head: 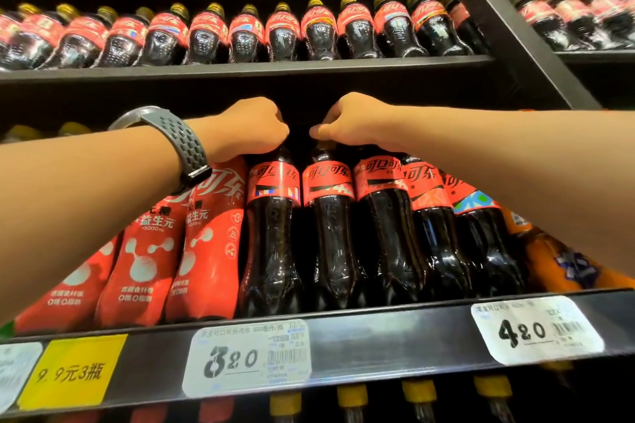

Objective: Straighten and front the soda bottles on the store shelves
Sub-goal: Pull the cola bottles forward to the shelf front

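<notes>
though glossy, waisted plastic bottles (330, 233)

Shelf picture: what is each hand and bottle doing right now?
Left cola bottle: standing, label facing front.
Right cola bottle: standing, label facing front.
Left hand: curled over left cola bottle's top.
Right hand: pinching right cola bottle's top.
Red bottles: standing at the front.
3.20 price tag: stuck on shelf edge.
</notes>
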A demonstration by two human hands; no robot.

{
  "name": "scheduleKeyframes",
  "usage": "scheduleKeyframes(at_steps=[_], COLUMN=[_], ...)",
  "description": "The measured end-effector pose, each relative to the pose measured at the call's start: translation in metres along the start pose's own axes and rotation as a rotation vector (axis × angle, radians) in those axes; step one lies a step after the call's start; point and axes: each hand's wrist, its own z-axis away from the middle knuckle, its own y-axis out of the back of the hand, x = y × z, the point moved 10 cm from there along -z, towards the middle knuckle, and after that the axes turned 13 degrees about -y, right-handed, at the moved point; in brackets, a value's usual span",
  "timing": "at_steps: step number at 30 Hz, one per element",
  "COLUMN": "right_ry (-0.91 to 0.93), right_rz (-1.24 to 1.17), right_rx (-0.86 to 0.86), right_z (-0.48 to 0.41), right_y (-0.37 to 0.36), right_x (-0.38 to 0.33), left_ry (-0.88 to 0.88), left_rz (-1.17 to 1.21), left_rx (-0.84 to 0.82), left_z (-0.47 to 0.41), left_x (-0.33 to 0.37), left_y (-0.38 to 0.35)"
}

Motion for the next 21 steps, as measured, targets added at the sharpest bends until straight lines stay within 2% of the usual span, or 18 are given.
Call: scheduleKeyframes(at_steps=[10,16,21], right_ry=[0.007,0.005,0.084], right_rz=[-0.027,0.171,0.244], right_rx=[0.044,-0.006,0.060], right_z=[-0.004,-0.008,-0.004], right_y=[0.026,0.036,0.036], right_x=[0.013,0.040,0.036], left_ry=[-0.131,-0.045,0.006], left_rz=[-0.044,0.003,0.158], left_rx=[-0.027,-0.016,-0.076], left_z=[-0.015,-0.017,-0.018], left_x=[0.050,0.054,0.047], left_y=[-0.013,-0.020,-0.022])
